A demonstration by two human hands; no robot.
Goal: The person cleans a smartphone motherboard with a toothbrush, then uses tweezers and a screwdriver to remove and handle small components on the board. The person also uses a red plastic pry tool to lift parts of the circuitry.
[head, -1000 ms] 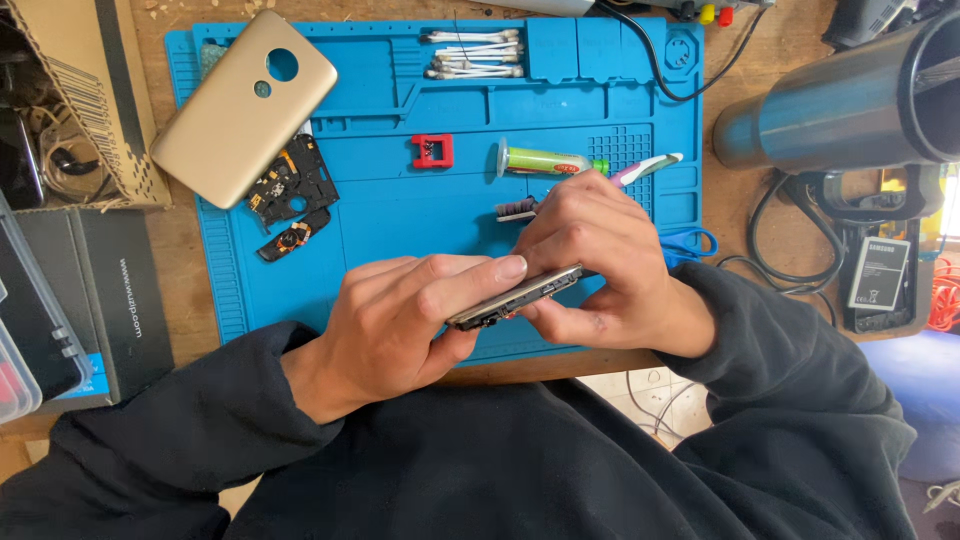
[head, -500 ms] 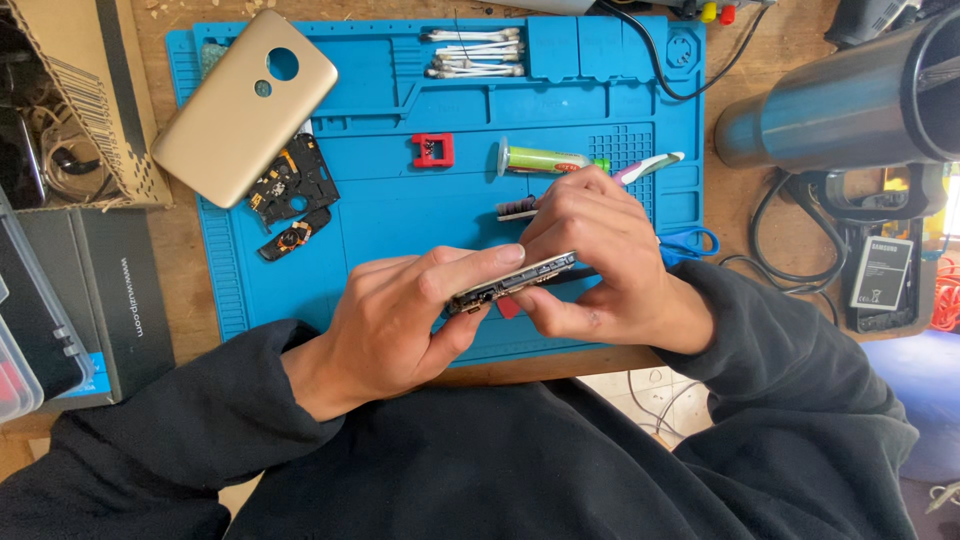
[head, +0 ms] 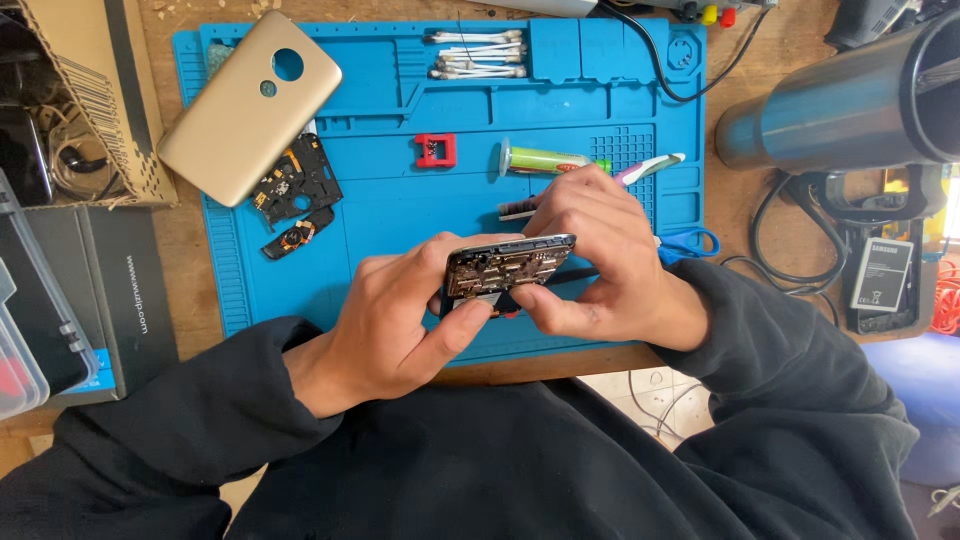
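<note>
A: In the head view, what are the hands doing?

B: Both are clamped on an opened phone body (head: 508, 266), its exposed inside tilted up toward the camera. The left hand (head: 400, 320) grips its left end, thumb pressed under the near edge. The right hand (head: 600, 260) wraps the right end, fingers curled over the top.

A: Where is it over the blue work mat (head: 400, 200)?

B: Held above the mat's near edge, slightly right of the middle, not resting on it.

A: And around it?

B: A gold back cover (head: 250, 108) lies across the mat's far left corner, with black inner parts (head: 295, 190) just beside it toward the near side. Cotton swabs (head: 478, 53) sit in a tray along the far edge. A small red piece (head: 436, 150) lies near the middle, and a green tube (head: 550, 160) just beyond the right hand. Blue-handled scissors (head: 685, 243) peek out at the mat's right edge, behind the right wrist.
</note>
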